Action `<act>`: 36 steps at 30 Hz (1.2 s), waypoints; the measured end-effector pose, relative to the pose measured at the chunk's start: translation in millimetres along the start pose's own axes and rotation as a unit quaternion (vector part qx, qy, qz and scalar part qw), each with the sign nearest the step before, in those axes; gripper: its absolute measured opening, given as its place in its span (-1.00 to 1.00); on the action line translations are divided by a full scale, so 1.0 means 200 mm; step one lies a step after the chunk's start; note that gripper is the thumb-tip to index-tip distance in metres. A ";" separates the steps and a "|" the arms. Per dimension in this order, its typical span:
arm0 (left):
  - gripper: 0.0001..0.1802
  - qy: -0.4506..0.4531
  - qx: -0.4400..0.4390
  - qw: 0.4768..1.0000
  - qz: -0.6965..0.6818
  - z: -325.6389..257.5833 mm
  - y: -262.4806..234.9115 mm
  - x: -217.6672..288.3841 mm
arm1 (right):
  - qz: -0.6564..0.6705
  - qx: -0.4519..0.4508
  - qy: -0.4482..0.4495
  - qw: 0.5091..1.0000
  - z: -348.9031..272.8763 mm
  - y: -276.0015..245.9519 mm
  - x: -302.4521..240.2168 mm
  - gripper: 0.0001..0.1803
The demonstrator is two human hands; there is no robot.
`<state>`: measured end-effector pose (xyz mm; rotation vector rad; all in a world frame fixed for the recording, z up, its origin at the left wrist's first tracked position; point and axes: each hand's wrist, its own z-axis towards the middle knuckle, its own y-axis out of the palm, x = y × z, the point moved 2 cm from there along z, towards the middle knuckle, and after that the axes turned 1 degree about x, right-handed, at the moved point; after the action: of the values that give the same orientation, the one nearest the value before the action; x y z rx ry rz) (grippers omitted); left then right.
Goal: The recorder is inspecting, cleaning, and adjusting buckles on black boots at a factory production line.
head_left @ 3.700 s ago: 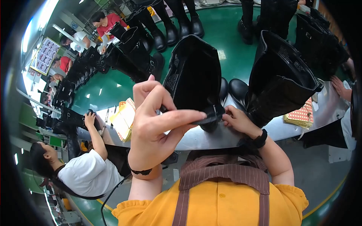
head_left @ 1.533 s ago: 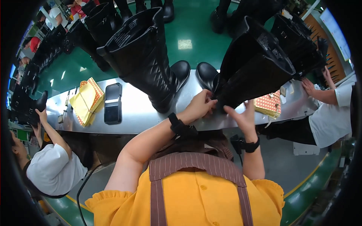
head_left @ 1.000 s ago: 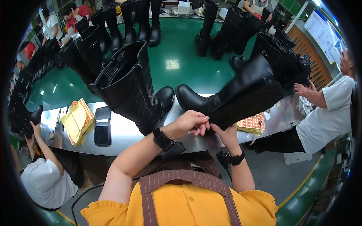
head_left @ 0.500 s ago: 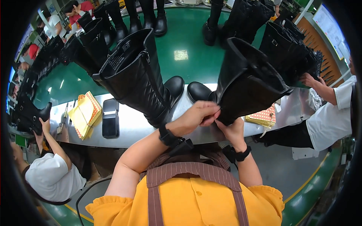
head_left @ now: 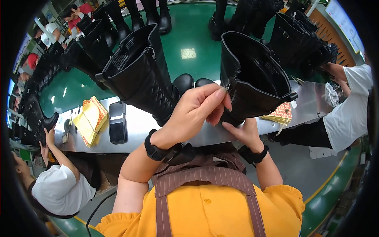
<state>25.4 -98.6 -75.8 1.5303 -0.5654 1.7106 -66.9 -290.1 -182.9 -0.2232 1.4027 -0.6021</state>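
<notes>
Head view: the person's left hand [head_left: 197,104] reaches across to the right boot [head_left: 258,94], a tall black one standing roughly upright at the near edge of the metal tabletop [head_left: 144,138]. Its grip is narrow, thumb and forefinger pinched together on a small bit of the boot's side edge near the top of the shaft; that bit looks like a zip pull, though it is too small to be sure. The right hand [head_left: 245,132] is low, at the boot's ankle, thumb and fingers spread in a loose cup; whether it bears on the leather or rests just beside it, I cannot tell.

The step in hand, I judge, is work on the side fastening, with the pinch near the upper end. A next move calls for a light, deliberate left pinch, clear of the lining, and a steady base from the right so the shaft does not tip.

The left boot [head_left: 144,81], quilted, stands beside it, with a dark phone case [head_left: 118,122] and yellow sticker sheets [head_left: 90,120] further left.
</notes>
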 end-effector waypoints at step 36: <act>-0.78 0.042 0.046 0.983 0.175 -0.17 -0.03 0.10 | -0.019 0.050 -0.002 0.999 0.07 0.03 0.03 -0.30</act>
<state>8.2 -64.0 -63.0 1.4785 -0.7558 2.0813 -52.4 -290.5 -187.7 -0.1717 1.3630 -0.7021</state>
